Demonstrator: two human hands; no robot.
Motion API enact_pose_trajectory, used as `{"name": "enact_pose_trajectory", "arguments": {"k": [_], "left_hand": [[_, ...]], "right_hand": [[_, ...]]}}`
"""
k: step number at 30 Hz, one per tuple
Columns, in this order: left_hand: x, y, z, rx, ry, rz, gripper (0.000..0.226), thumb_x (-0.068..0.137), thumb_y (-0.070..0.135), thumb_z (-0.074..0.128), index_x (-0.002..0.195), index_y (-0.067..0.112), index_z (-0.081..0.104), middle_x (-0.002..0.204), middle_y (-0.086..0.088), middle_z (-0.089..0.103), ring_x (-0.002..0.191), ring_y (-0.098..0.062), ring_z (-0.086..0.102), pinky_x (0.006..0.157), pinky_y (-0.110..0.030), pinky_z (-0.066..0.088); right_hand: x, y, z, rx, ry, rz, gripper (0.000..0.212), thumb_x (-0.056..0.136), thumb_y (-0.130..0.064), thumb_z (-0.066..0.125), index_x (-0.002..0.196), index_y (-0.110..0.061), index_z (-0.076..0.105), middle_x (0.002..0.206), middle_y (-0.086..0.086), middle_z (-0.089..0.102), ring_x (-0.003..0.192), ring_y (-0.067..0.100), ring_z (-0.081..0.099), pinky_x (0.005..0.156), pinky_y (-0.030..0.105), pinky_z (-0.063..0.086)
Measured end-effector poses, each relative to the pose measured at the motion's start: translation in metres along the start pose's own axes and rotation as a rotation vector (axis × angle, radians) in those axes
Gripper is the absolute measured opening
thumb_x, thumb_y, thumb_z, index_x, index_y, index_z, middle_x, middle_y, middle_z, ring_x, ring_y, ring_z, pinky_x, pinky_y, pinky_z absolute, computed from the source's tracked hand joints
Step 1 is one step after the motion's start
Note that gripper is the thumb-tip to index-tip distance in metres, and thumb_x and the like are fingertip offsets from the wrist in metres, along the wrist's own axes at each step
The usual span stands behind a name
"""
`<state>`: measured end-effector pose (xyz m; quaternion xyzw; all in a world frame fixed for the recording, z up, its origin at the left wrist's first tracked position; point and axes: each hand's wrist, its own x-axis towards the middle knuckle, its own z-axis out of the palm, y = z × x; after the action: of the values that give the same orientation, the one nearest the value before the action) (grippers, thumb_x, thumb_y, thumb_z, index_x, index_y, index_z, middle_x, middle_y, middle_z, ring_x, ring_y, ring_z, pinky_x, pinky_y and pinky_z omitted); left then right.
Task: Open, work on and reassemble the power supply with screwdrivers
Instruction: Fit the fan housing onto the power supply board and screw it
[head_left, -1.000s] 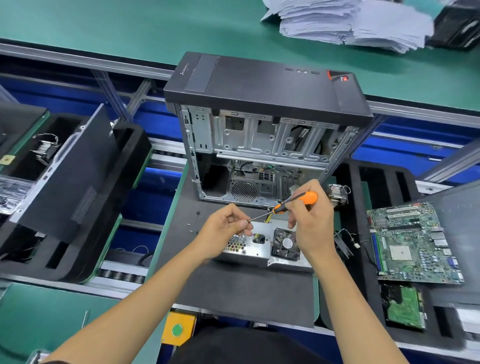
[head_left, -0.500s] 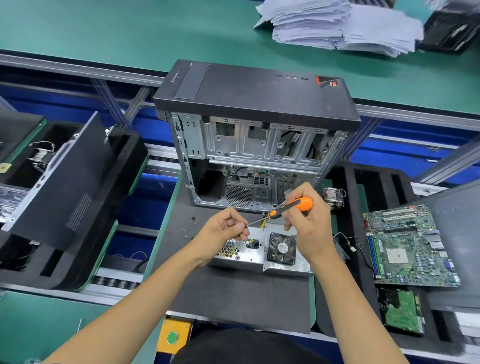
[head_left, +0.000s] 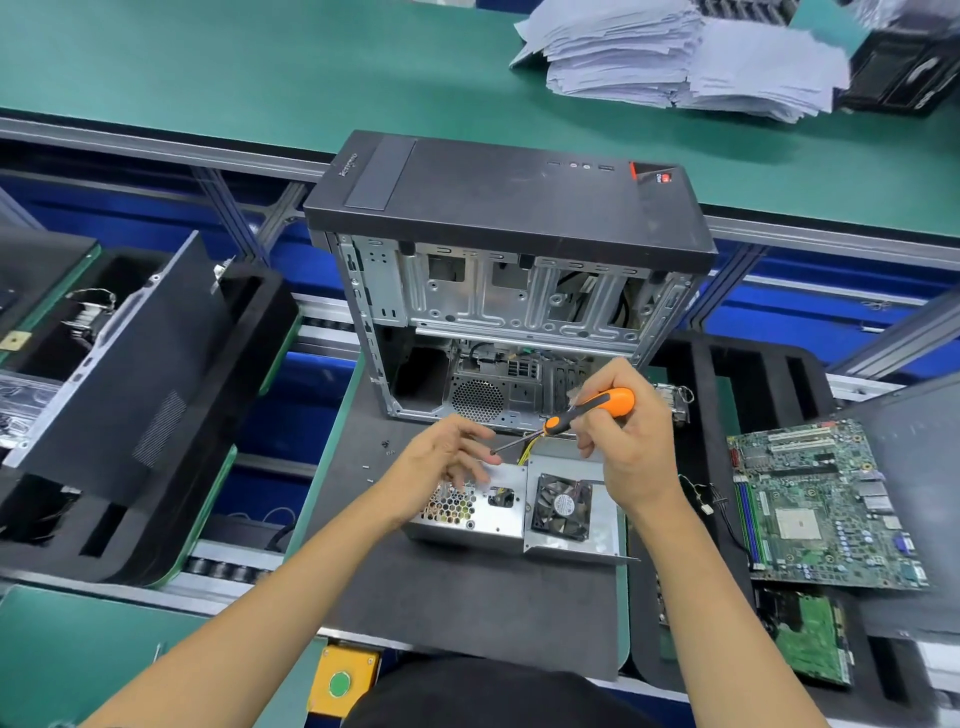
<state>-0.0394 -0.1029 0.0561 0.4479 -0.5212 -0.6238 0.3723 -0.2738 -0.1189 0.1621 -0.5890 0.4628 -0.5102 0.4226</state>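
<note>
The silver power supply (head_left: 494, 526) lies on a black mat (head_left: 467, 597) in front of me, with its honeycomb vent and black fan (head_left: 562, 506) facing up. Yellow wires come out of its far side. My right hand (head_left: 636, 460) grips the orange-and-black screwdriver (head_left: 605, 402) by the handle, shaft slanting down-left over the unit. A small dark screw seems to sit on its tip (head_left: 492, 453). My left hand (head_left: 441, 465) hovers over the vent with loosely spread fingers right beside the tip, holding nothing that I can see.
An open black PC case (head_left: 509, 208) stands just behind the power supply. A green motherboard (head_left: 821, 504) lies in a foam tray at the right. A dark side panel (head_left: 130, 374) leans in a tray at the left. Loose screws (head_left: 385, 446) lie on the mat. Papers (head_left: 675, 57) are stacked at the back.
My left hand's fingers, earlier pinched together at the screwdriver tip, have loosened and spread. The right hand still holds the screwdriver at much the same slant.
</note>
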Motion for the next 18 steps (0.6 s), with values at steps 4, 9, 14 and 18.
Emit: {"name": "enact_pose_trajectory", "arguments": {"k": [4,9,14,18], "left_hand": [[0.013,-0.003,0.001,0.666,0.020,0.068,0.010,0.102,0.043,0.056,0.106,0.036,0.062,0.104,0.032,0.061,0.103,0.003,0.056,0.081,-0.034,0.052],[0.054,0.027,0.012,0.614,-0.389,-0.232,0.026,0.106,0.054,0.043,0.104,0.040,0.064,0.103,0.028,0.064,0.092,0.008,0.057,0.085,-0.028,0.045],[0.089,0.040,0.024,0.732,-0.743,-0.418,0.060,0.105,0.065,0.029,0.120,0.030,0.075,0.158,0.001,0.043,0.146,-0.018,0.035,0.116,-0.038,0.025],[0.095,0.036,0.035,0.928,-0.866,-0.510,0.083,0.097,0.077,0.021,0.145,0.020,0.057,0.167,-0.004,0.028,0.152,-0.025,0.026,0.125,-0.047,0.019]], "right_hand": [[0.002,0.002,-0.011,-0.002,0.030,-0.030,0.008,0.068,-0.014,0.056,0.075,-0.015,0.054,0.057,0.013,0.045,0.047,0.035,0.040,0.041,0.029,0.036],[0.002,0.003,-0.016,-0.018,0.024,-0.041,0.013,0.068,-0.006,0.055,0.072,-0.019,0.053,0.056,-0.006,0.045,0.047,0.020,0.038,0.046,0.023,0.034],[0.005,0.003,-0.013,-0.041,0.002,-0.050,0.014,0.067,-0.005,0.055,0.071,-0.018,0.052,0.056,-0.007,0.044,0.050,0.019,0.037,0.050,0.023,0.035],[0.004,0.006,-0.013,-0.038,-0.015,-0.039,0.013,0.067,-0.012,0.055,0.071,-0.024,0.052,0.057,-0.011,0.044,0.051,0.016,0.036,0.050,0.021,0.034]]}}
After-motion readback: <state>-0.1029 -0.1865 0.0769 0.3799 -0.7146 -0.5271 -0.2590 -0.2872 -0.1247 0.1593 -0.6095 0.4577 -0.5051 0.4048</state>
